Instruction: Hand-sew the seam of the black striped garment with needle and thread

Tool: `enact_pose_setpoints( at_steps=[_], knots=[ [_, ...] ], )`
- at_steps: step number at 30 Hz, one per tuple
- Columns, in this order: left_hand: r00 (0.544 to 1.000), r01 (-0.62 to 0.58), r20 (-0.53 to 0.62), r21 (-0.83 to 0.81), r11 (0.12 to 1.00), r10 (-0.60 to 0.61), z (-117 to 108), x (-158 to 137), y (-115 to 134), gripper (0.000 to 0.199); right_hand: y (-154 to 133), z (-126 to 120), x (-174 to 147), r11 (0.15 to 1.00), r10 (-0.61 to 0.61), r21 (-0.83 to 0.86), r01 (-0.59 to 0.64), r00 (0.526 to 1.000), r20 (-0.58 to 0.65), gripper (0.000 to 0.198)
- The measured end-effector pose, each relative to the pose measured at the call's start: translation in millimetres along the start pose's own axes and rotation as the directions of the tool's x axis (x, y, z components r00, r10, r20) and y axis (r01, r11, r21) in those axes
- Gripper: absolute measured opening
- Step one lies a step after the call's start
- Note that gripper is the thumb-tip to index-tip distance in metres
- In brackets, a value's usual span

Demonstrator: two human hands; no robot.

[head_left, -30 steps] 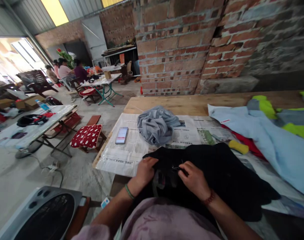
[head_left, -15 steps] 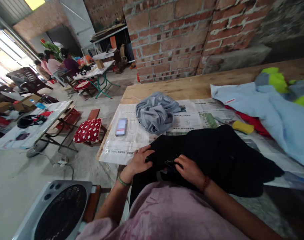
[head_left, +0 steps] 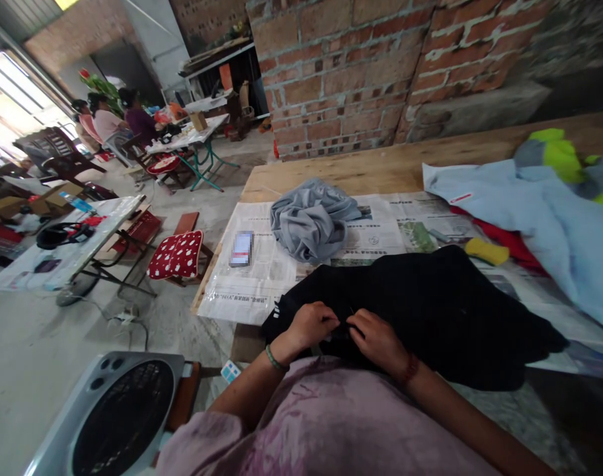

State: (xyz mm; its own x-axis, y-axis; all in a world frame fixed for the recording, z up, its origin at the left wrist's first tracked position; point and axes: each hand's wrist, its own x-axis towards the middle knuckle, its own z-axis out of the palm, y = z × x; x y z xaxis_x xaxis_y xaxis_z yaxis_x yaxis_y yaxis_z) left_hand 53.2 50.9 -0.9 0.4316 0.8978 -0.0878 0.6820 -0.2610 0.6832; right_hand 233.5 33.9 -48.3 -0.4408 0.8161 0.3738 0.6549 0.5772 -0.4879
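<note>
A black garment lies spread along the near edge of the table, its front part gathered toward my body. My left hand, with a green bracelet at the wrist, is closed in a pinch on the black cloth. Just to its right, my right hand, wearing a dark red bracelet, pinches the same cloth. The fingertips of both hands face each other, a small gap apart. A thin, needle-like line stands up by the right fingers, too fine to name for sure.
Newspaper under plastic covers the wooden table. On it are a crumpled grey cloth, a phone, a yellow sponge and a light blue garment. A fan stands at lower left, a cushioned stool beyond. Several people sit behind.
My left hand has moved right, from the garment's left edge to beside my right hand, and its fingers have closed on the cloth. My right hand has stayed nearly in place.
</note>
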Motion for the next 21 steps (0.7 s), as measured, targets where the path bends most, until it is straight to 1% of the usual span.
enact_pose_setpoints(
  at_steps=[3, 5, 7, 9, 11, 13, 15, 16, 18, 19, 21],
  knots=[
    [0.993, 0.09, -0.078, -0.023, 0.996, -0.091, 0, -4, -5, 0.017, 0, 1, -2, 1.0, 0.003, 0.016, -0.003, 1.0, -0.02, 0.018],
    [0.977, 0.15, -0.147, -0.062, 0.987, -0.158, -3, -7, -8, 0.018, 0, 2, -3, 1.0, 0.008, 0.026, -0.007, 0.999, -0.033, 0.018],
    [0.962, 0.175, -0.191, -0.118, 0.978, -0.195, -5, -9, -8, 0.021, 0, 3, -4, 1.0, 0.007, 0.028, -0.006, 0.999, -0.043, 0.018],
    [0.969, 0.139, -0.185, -0.142, 0.98, -0.164, -6, -10, -6, 0.023, -1, 4, -3, 1.0, 0.002, 0.027, -0.001, 0.999, -0.035, 0.018],
    [0.986, 0.067, -0.141, -0.115, 0.991, -0.083, -4, -9, -2, 0.021, -2, 4, -3, 1.0, 0.003, 0.029, -0.003, 1.0, -0.022, 0.018],
    [0.996, 0.002, -0.09, -0.078, 0.997, -0.009, 0, -7, 0, 0.016, -3, 3, -3, 0.999, 0.015, 0.035, -0.015, 1.0, -0.02, 0.018],
    [0.997, -0.027, -0.074, -0.066, 0.997, 0.022, 4, -4, 1, 0.01, -3, 2, -3, 0.999, 0.028, 0.036, -0.027, 0.999, -0.028, 0.018],
    [0.996, -0.017, -0.088, -0.077, 0.997, 0.01, 5, -3, 0, 0.011, -3, 2, -4, 0.999, 0.032, 0.035, -0.031, 0.999, -0.032, 0.018],
    [0.991, 0.053, -0.117, -0.15, 0.987, -0.071, 6, -3, -2, 0.012, -2, 2, -5, 0.999, 0.036, 0.034, -0.035, 0.999, -0.038, 0.018],
    [0.986, 0.105, -0.106, -0.215, 0.971, -0.13, 6, -4, -3, 0.012, -1, 2, -5, 0.999, 0.038, 0.034, -0.036, 0.998, -0.04, 0.018],
    [0.968, 0.224, -0.017, -0.389, 0.894, -0.25, 5, -7, -6, 0.013, -1, 3, -5, 0.999, 0.043, 0.035, -0.041, 0.998, -0.04, 0.018]
  ],
)
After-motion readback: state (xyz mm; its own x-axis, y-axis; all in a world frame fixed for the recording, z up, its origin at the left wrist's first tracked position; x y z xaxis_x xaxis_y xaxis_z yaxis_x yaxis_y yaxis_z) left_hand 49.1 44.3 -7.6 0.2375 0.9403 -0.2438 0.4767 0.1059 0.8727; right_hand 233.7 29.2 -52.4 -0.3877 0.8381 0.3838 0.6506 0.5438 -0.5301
